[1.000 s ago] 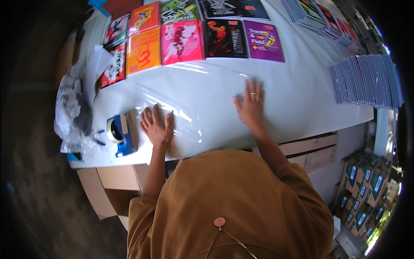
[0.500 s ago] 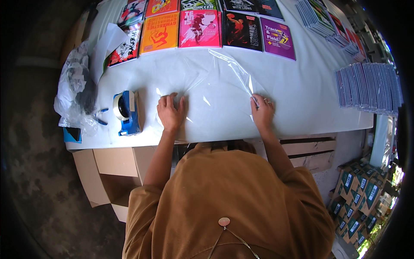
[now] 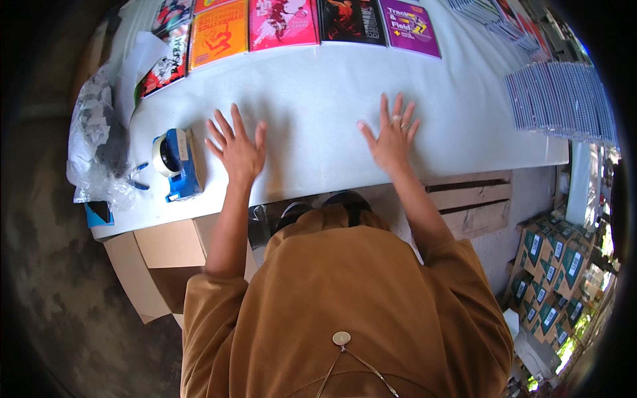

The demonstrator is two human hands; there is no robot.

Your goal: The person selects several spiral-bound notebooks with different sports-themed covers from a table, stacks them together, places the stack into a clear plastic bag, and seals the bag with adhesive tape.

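Note:
My left hand (image 3: pixel 240 146) is over the near part of the white-covered table (image 3: pixel 318 139), fingers spread and holding nothing. To its left stands a blue tape dispenser (image 3: pixel 180 164) with a roll of tape. My right hand (image 3: pixel 393 136), a ring on one finger, is likewise spread and holds nothing. Whether the palms touch the cloth I cannot tell. Beyond my hands lie spiral notebooks in a row: an orange one (image 3: pixel 219 36), a pink one (image 3: pixel 284 23), a black one (image 3: pixel 352 21) and a purple one (image 3: pixel 411 28).
Crumpled clear plastic (image 3: pixel 96 146) and a white sheet (image 3: pixel 138 69) lie at the table's left. A notebook stack (image 3: pixel 561 99) stands at the right. Below the table are an open cardboard box (image 3: pixel 169 249) at left and patterned cartons (image 3: pixel 547 278) at right.
Both hands have let go of the clear plastic film and spread their fingers; the film no longer shows between them. The view has shifted, with the notebooks now higher in the picture.

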